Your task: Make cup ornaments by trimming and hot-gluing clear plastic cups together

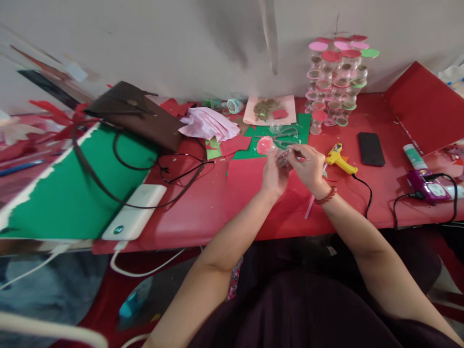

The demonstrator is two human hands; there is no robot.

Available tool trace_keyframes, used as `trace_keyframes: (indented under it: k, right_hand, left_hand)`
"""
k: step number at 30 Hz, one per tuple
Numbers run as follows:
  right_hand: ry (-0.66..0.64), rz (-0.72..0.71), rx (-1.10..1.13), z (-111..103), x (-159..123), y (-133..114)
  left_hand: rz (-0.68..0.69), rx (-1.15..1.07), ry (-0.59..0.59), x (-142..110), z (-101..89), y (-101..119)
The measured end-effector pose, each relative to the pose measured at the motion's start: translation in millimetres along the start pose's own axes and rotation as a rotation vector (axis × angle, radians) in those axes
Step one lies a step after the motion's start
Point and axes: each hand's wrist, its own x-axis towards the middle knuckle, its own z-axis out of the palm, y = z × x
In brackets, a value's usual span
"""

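Observation:
My left hand is curled around a small clear plastic piece, perhaps a cup or bottle part. The fingers of my right hand pinch at its upper edge; what they hold there is too small to make out. Just beyond the left fingertips is a pink-red round piece, with clear plastic beside it. Scissors lie on a green sheet behind my hands. To the right of my right hand rests a yellow glue gun. Red paper lies beneath my hands.
A stacked tower of clear cups with coloured discs stands at the back right. Near it are a black phone, a glue stick and a purple power adapter. Leftward are a brown bag, a white power bank and eyeglasses.

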Motion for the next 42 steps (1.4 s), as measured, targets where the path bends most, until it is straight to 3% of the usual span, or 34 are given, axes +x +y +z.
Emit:
trace_keyframes:
  k: [6,11,20,28,35,42]
  right_hand:
    - [0.028,0.158,0.215,1,1,-5]
    - [-0.017,0.092,0.18,-3,1,-9]
    - [-0.126,-0.082,-0.251,5,-5,6]
    - [-0.137,-0.188,-0.397,4,-9,14]
    - [-0.111,-0.054,-0.452,6,-5,7]
    - [-0.24,-0.088,-0.61,1,-1,-1]
  left_hand:
    - [-0.03,-0.013,-0.025,-1,0.3,5]
    - [-0.028,-0.014,-0.032,1,-0.6,10]
    - [0.017,0.013,-0.022,-2,0.3,1]
    - [0.028,0.053,0.014,-4,1.3,1]
    - [0.11,0.027,0.014,-1,-2.2,-8]
    - [0.199,0.112,0.017,-5,-1.5,-11]
